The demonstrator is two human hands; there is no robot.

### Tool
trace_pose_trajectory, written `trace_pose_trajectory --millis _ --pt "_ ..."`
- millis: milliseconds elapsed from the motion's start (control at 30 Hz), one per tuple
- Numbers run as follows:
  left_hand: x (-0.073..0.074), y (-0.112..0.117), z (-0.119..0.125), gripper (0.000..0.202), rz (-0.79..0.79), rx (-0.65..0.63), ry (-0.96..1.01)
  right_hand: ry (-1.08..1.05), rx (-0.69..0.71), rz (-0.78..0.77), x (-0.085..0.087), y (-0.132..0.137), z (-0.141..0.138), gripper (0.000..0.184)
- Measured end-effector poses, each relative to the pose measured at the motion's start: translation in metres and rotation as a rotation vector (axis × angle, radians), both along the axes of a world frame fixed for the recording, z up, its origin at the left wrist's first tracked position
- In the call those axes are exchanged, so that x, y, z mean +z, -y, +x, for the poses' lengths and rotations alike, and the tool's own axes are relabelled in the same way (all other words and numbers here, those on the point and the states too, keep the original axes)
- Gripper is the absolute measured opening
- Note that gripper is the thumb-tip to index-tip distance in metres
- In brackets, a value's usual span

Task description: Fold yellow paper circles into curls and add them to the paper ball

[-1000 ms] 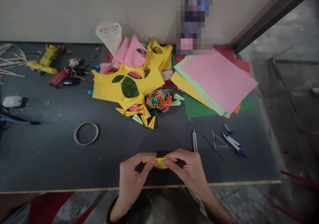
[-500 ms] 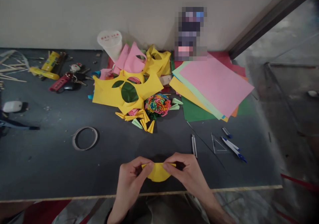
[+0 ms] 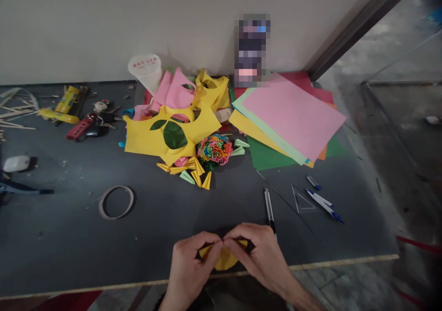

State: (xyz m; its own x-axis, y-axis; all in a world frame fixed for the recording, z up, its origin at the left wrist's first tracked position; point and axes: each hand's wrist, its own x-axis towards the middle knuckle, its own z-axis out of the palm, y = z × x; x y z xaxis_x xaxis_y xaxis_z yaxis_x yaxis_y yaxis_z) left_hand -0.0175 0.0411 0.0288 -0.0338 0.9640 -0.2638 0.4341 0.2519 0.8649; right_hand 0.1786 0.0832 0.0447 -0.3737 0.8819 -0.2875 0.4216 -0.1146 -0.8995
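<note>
A yellow paper semicircle [image 3: 226,260], its rounded edge toward me, is held close to the table's front edge. My left hand [image 3: 196,265] pinches its upper edge between thumb and forefinger. Right beside those fingertips, my right hand [image 3: 258,255] pinches the same edge, the two thumbs nearly meeting at its middle. Part of the paper is hidden behind the fingers. A box cutter [image 3: 270,209] lies just beyond my right hand. Farther off are several small folded yellow paper cones [image 3: 196,177], with a green cone [image 3: 187,177] among them.
A roll of tape [image 3: 116,202] lies left of my hands. Behind stand cut yellow paper scraps [image 3: 141,133], a bunch of curled paper flowers [image 3: 216,149], a white cup [image 3: 147,73] and stacked coloured sheets [image 3: 293,113]. At right are a set square [image 3: 304,205] and a compass [image 3: 324,205].
Both hands have slid inward along the paper's upper edge, from near its ends to its middle. The camera view has shifted slightly.
</note>
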Motion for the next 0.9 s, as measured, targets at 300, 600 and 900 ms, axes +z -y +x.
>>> trace_pose_trajectory --millis 300,600,900 --pt "0.007 0.006 -0.011 0.027 -0.131 0.12 -0.007 0.007 0.025 0.028 -0.008 0.008 0.01 0.031" --pt "0.015 0.002 -0.019 0.019 -0.118 0.046 0.018 -0.024 -0.067 0.331 -0.015 0.01 0.01 0.019" --pt "0.003 0.011 -0.012 0.029 -0.144 0.138 0.214 0.093 -0.074 0.482 -0.007 0.005 0.013 0.02"
